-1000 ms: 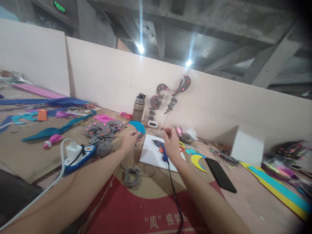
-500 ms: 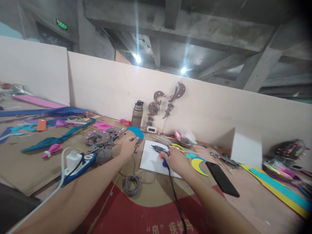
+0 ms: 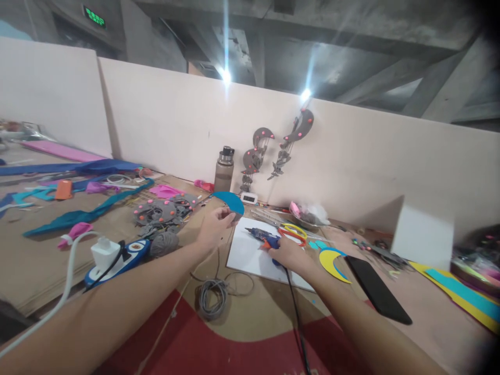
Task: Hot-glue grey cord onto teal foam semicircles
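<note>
Between thumb and fingers, my left hand (image 3: pixel 215 227) pinches a blue felt crescent (image 3: pixel 231 201) with a grey part along its lower edge, raised above the table. My right hand (image 3: pixel 289 254) is wrapped round a blue glue gun (image 3: pixel 262 235) with an orange trigger, its nozzle pointing left over a white sheet (image 3: pixel 247 255). A black cord (image 3: pixel 294 307) trails from the gun toward me. Just beyond this hand lie scissors with yellow and red handles (image 3: pixel 292 232). To its right sits a yellow and blue crescent (image 3: pixel 333 264).
A coil of grey cord (image 3: pixel 213 299) lies in front of the sheet. A black phone (image 3: pixel 377 289) is at right. Left are a power strip (image 3: pixel 135 255) with a white plug, grey yarn (image 3: pixel 164 242) and felt pieces. A bottle (image 3: pixel 224 172) stands by the partition (image 3: pixel 164 114).
The camera view has shifted, so the table things at right appear farther right. My left hand still holds the crescent, now slightly nearer the glue gun; my right hand keeps its grip.
</note>
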`<action>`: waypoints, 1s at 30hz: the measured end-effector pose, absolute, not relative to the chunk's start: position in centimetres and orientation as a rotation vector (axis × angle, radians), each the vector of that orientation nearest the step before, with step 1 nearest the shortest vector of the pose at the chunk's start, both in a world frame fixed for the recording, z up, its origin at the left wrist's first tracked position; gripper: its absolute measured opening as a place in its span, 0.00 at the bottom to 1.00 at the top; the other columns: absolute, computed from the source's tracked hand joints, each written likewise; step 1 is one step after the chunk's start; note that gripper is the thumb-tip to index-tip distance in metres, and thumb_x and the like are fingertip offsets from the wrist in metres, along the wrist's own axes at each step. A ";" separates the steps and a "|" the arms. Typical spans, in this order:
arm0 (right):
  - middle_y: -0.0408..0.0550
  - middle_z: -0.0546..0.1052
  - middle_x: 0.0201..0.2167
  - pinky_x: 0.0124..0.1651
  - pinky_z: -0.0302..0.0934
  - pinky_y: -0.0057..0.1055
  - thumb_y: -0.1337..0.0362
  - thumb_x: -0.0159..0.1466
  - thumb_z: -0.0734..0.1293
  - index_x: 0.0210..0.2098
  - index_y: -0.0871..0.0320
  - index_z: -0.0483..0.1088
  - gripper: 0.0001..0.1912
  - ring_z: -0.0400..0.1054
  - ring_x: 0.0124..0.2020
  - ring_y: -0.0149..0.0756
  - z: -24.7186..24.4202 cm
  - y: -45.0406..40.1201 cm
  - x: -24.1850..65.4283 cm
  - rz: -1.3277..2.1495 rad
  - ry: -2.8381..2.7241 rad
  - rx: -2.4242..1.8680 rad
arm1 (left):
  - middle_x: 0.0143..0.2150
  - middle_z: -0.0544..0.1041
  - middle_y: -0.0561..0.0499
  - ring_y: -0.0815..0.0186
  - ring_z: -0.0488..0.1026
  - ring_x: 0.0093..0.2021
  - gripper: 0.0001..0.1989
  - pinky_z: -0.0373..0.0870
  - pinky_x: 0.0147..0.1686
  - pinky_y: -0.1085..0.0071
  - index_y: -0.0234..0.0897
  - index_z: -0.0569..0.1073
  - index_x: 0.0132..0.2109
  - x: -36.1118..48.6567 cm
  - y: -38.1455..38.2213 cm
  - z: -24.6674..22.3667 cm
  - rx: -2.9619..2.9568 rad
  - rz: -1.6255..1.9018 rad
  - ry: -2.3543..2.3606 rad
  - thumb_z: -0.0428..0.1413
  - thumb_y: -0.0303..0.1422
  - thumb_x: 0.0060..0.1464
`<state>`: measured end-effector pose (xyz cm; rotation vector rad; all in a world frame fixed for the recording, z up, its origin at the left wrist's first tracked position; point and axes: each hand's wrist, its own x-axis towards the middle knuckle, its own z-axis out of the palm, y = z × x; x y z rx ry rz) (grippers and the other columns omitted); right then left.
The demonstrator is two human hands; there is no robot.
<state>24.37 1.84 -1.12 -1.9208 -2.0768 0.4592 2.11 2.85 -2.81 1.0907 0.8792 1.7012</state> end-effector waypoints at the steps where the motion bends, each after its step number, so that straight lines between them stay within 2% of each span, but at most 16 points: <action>1: 0.49 0.73 0.18 0.21 0.52 0.28 0.55 0.51 0.67 0.21 0.58 0.67 0.12 0.66 0.20 0.35 -1.2 2.0 24.6 0.567 -2.019 -1.896 | 0.30 0.74 0.52 0.67 0.72 0.35 0.13 0.72 0.42 0.64 0.33 0.72 0.30 2.1 2.6 -2.7 1.085 1.688 0.872 0.63 0.37 0.39; 3: 0.45 0.70 0.14 0.18 0.50 0.27 0.56 0.52 0.65 0.19 0.57 0.65 0.12 0.62 0.16 0.31 -1.4 2.3 25.0 0.774 -1.864 -1.820 | 0.29 0.74 0.52 0.67 0.72 0.34 0.13 0.72 0.42 0.65 0.34 0.71 0.29 1.9 2.2 -2.6 1.075 1.668 0.870 0.64 0.37 0.39; 6: 0.42 0.69 0.18 0.19 0.56 0.26 0.60 0.53 0.62 0.26 0.57 0.67 0.07 0.62 0.18 0.30 -1.7 1.9 24.7 0.952 -1.575 -1.583 | 0.29 0.74 0.52 0.68 0.73 0.33 0.12 0.72 0.41 0.66 0.34 0.71 0.28 1.5 1.8 -2.8 1.038 1.659 0.901 0.64 0.35 0.38; 9: 0.41 0.70 0.26 0.25 0.64 0.29 0.62 0.54 0.61 0.34 0.57 0.65 0.08 0.66 0.22 0.30 -1.5 0.7 23.6 0.981 -1.378 -1.319 | 0.29 0.75 0.52 0.68 0.74 0.32 0.13 0.72 0.41 0.66 0.34 0.71 0.29 1.3 1.9 -3.4 0.997 1.639 0.929 0.65 0.35 0.37; 13: 0.42 0.70 0.30 0.30 0.65 0.31 0.61 0.58 0.60 0.37 0.57 0.61 0.09 0.68 0.24 0.30 -0.8 -1.4 22.2 0.961 -1.405 -1.095 | 0.29 0.76 0.50 0.68 0.74 0.31 0.14 0.73 0.40 0.67 0.33 0.71 0.28 1.4 2.3 -4.1 0.939 1.613 0.987 0.66 0.35 0.35; 16: 0.46 0.71 0.35 0.32 0.66 0.31 0.61 0.60 0.60 0.42 0.59 0.62 0.11 0.68 0.26 0.29 -0.8 -2.7 21.6 0.962 -1.552 -0.962 | 0.29 0.76 0.50 0.68 0.74 0.29 0.15 0.73 0.36 0.69 0.32 0.72 0.28 1.7 2.0 -4.1 0.921 1.585 1.043 0.66 0.36 0.34; 19: 0.48 0.71 0.37 0.31 0.66 0.30 0.61 0.62 0.60 0.43 0.58 0.63 0.12 0.66 0.26 0.28 -1.6 -3.3 21.3 0.973 -1.681 -0.926 | 0.28 0.77 0.50 0.68 0.74 0.28 0.15 0.72 0.33 0.71 0.32 0.72 0.29 1.8 1.5 -4.0 0.930 1.554 1.079 0.66 0.36 0.34; 25: 0.45 0.71 0.32 0.31 0.65 0.28 0.58 0.64 0.59 0.43 0.57 0.65 0.12 0.65 0.28 0.30 -2.9 -3.5 21.2 0.959 -1.814 -1.029 | 0.27 0.77 0.50 0.67 0.75 0.25 0.14 0.71 0.27 0.72 0.33 0.71 0.29 2.0 1.4 -4.3 0.926 1.517 1.127 0.66 0.36 0.35; 30: 0.47 0.72 0.33 0.33 0.63 0.29 0.55 0.64 0.58 0.41 0.57 0.67 0.14 0.66 0.30 0.33 -2.8 -3.7 21.5 0.852 -1.889 -1.109 | 0.28 0.77 0.49 0.66 0.75 0.26 0.13 0.72 0.28 0.70 0.33 0.71 0.26 2.4 1.5 -4.4 0.887 1.505 1.147 0.66 0.33 0.34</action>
